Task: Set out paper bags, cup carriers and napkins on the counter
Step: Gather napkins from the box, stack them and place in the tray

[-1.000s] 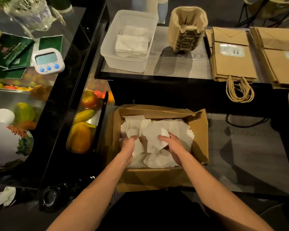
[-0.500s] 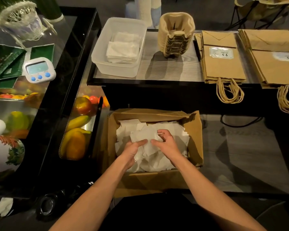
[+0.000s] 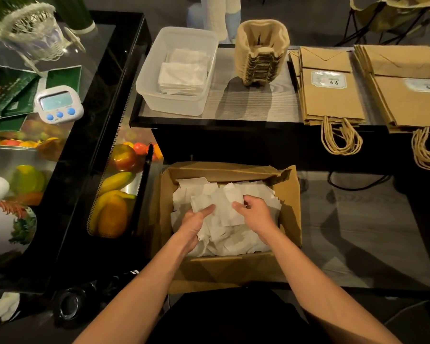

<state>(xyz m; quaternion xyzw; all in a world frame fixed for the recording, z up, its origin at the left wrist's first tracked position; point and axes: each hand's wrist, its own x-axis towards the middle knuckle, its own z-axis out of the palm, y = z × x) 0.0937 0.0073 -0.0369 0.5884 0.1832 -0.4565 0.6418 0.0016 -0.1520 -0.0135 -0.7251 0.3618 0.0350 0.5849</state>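
Bags [image 3: 333,98] and carriers [image 3: 261,55] lie right of the tub [image 3: 145,85], seemingly done; napkins [image 3: 233,240] mostly fill the box [image 3: 221,271] below the tub; right grip [image 3: 256,214] pinches some; left grip [image 3: 194,222] rests its thumb atop them, fingers hidden, closure untellable.

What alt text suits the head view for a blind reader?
A left hand and a right hand gather loose white napkins in an open cardboard box. On the counter behind stand a plastic tub of napkins, stacked cup carriers and two piles of paper bags.
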